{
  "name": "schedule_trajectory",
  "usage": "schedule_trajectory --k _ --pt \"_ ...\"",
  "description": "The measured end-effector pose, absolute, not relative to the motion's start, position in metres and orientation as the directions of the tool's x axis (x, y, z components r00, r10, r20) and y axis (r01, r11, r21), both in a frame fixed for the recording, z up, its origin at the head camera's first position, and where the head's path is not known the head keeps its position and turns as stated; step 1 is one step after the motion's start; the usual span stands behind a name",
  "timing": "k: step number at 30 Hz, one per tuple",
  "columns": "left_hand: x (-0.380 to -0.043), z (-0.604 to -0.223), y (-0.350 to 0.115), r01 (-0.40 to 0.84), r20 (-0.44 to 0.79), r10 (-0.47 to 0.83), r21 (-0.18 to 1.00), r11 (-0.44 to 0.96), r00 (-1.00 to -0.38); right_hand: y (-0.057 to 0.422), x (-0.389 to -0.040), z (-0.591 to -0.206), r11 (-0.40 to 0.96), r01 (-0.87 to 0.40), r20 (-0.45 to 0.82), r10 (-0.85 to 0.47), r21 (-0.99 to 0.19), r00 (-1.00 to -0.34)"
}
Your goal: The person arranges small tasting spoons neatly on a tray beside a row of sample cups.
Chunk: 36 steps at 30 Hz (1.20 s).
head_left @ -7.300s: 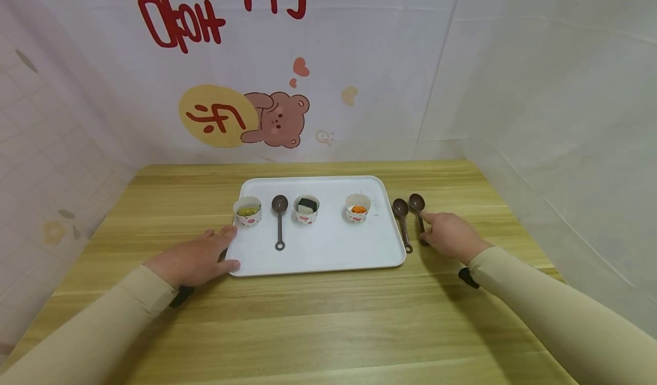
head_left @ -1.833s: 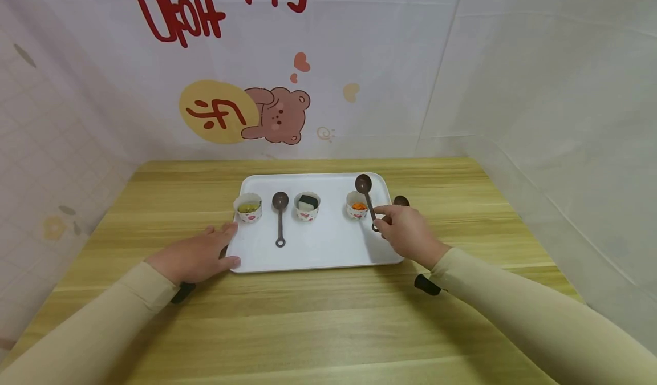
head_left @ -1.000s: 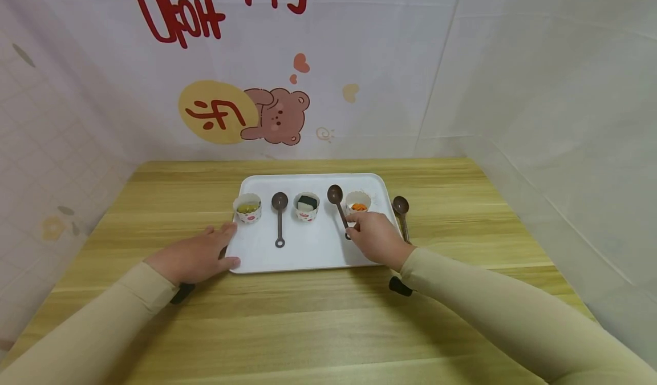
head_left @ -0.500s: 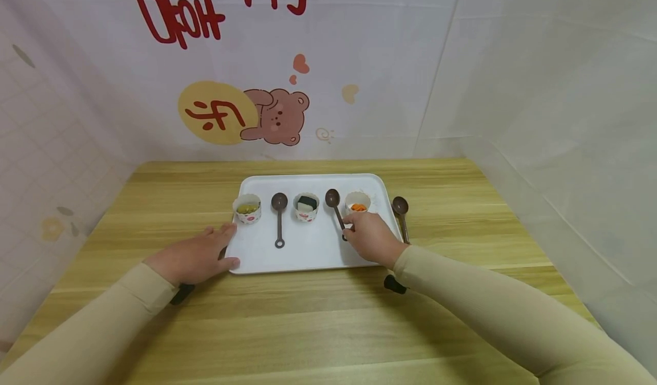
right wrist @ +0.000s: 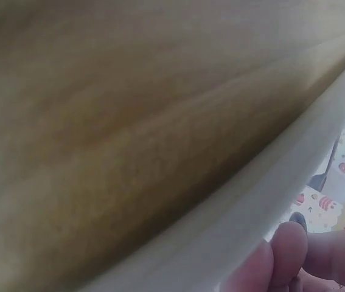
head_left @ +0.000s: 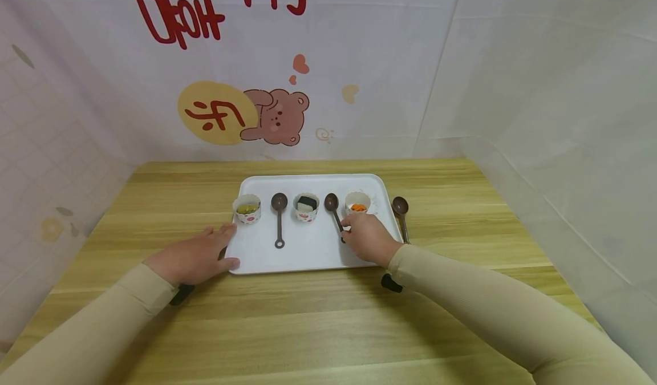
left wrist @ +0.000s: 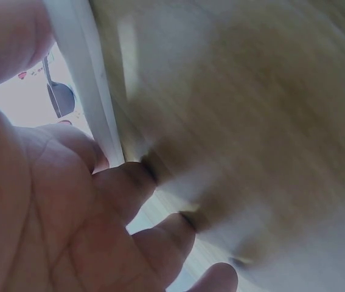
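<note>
My right hand (head_left: 370, 239) pinches the handle of a brown measuring spoon (head_left: 331, 201) over the right part of the white tray (head_left: 308, 259). The spoon's round bowl points away, between the middle paper cup (head_left: 306, 216), with a white and dark green piece, and the right paper cup (head_left: 357, 198), with orange bits. In the right wrist view the handle's tip shows at the fingertips (right wrist: 289, 248). My left hand (head_left: 197, 256) rests at the tray's left edge, fingers extended and thumb on the rim. Another brown measuring spoon (head_left: 279, 219) lies between the left and middle cups.
A left paper cup (head_left: 248, 217) holding something yellow-green stands at the tray's left edge. A third brown measuring spoon (head_left: 401, 208) lies on the wooden table (head_left: 308, 328) just right of the tray. A printed cloth (head_left: 385, 60) rises behind the table.
My right hand took one measuring spoon from the table, right of the tray, carried it left past the right cup and lowered it beside that cup. My left hand has stayed in place.
</note>
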<state>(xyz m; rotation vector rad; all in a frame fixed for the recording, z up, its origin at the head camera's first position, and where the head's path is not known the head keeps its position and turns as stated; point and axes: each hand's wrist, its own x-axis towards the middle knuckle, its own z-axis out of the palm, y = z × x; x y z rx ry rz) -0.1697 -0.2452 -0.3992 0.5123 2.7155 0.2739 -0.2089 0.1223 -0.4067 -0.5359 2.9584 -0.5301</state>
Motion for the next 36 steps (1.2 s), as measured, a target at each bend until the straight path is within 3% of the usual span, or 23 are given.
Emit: schedule_trajectory --k 18,36 --pt "-0.17 -0.4 -0.246 0.313 -0.324 0.382 0.246 0.917 -0.865 0.115 -0.213 -0.404 0.911 -0.276 -0.12 -0.325 -0.305 -0.938" --pt "-0.171 -0.401 -0.246 0.306 -0.331 0.374 0.24 0.921 -0.866 0.112 -0.217 -0.407 0.92 -0.31 -0.119 -0.345 -0.241 -0.931"
